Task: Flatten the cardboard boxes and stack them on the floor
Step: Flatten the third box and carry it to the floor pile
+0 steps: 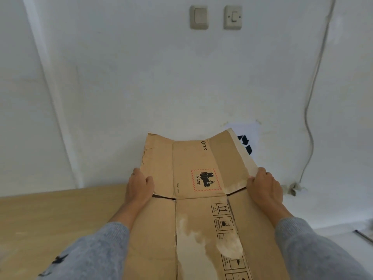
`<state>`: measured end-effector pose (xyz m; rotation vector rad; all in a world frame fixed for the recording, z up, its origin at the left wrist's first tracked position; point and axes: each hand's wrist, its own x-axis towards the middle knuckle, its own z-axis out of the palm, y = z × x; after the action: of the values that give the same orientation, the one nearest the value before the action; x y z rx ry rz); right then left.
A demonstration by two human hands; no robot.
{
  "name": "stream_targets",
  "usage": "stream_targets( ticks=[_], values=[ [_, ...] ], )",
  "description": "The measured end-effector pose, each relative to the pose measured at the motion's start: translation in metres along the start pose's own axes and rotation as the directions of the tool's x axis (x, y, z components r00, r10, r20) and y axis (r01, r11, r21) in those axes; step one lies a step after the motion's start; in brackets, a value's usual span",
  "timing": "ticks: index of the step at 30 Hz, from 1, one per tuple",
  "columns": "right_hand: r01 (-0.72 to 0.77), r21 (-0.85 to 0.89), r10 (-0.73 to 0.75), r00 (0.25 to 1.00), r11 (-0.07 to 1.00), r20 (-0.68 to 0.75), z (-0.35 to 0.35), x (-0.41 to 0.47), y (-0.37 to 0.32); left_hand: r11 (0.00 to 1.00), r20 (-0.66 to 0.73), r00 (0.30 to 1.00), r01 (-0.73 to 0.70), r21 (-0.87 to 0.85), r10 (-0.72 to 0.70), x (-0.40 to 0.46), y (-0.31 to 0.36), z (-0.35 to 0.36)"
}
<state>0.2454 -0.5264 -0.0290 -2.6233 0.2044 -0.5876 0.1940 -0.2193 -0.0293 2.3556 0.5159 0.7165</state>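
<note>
A brown cardboard box (193, 209), opened out nearly flat, stretches away from me in the middle of the view. It bears a red-framed UN 3481 label, a PICO mark and handling symbols, with torn white patches on its surface. My left hand (140, 188) grips the left edge of its far flaps, thumb on top. My right hand (264, 185) grips the right edge the same way. The far side flaps bend slightly upward. The near end of the box runs out of view below.
A light wooden table (50, 215) lies under and left of the box. A white wall (141, 87) stands behind, with two switches (216, 17), a hanging cable (311, 122) and a paper with a recycling sign (247, 143). White floor (343, 233) shows at right.
</note>
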Motion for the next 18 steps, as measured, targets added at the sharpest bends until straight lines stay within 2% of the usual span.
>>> stream_targets(
  ticks=[11, 18],
  values=[
    [0.109, -0.06, -0.095, 0.975, 0.992, 0.199, -0.002, 0.114, 0.151, 0.987, 0.005, 0.987, 0.161, 0.019, -0.162, -0.066, 0.131, 0.136],
    [0.001, -0.016, 0.004, 0.963, 1.0, 0.271, 0.035, 0.131, 0.205, 0.988, 0.026, 0.988, 0.151, 0.029, -0.152, -0.077, 0.14, 0.203]
  ],
)
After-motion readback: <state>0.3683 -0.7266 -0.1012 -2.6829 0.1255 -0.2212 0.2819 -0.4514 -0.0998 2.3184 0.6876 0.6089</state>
